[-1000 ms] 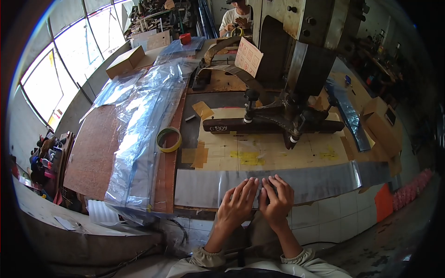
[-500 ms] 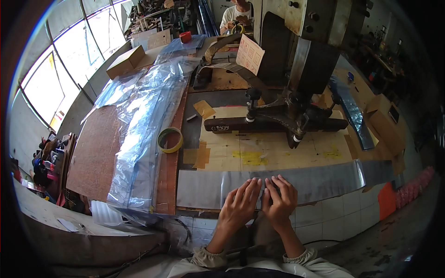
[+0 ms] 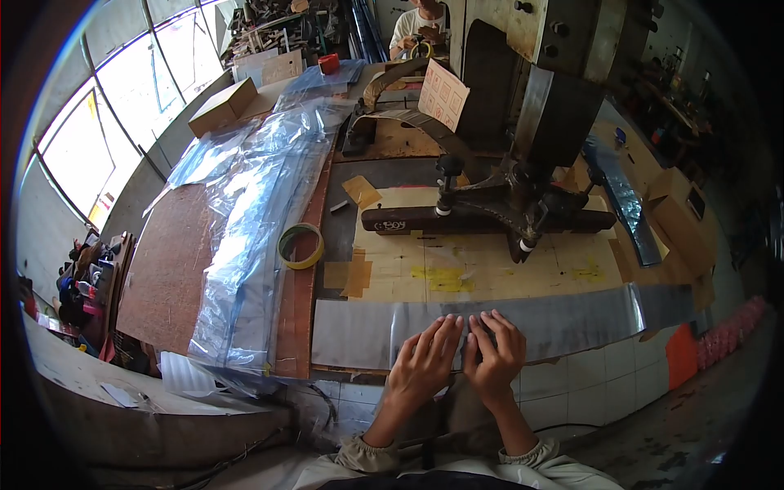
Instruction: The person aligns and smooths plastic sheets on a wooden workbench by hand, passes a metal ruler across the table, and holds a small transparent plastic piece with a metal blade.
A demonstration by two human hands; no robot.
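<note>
**Grey strip (image 3: 572, 322) lies along worktop's (image 3: 388, 173) near edge**

Left hand (image 3: 425, 359) and right hand (image 3: 496, 357) are side by side over it, fingers (image 3: 439, 339) straight, open, gripping nothing; whether they press, I cannot tell. Beyond the strip, a dark bar (image 3: 425, 221) crosses a pale board (image 3: 392, 273). Left, a tape roll (image 3: 308, 261) sits beside plastic sheeting (image 3: 233, 261).

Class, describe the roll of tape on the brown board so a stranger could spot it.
Start at the big dark machine, then look left to the long, shiny sheet of bluish plastic film. Beside the film's right edge, on the brown board, a roll of tape lies flat. Its yellow ring shape with an open middle sets it apart from the crinkled film and flat board.
</note>
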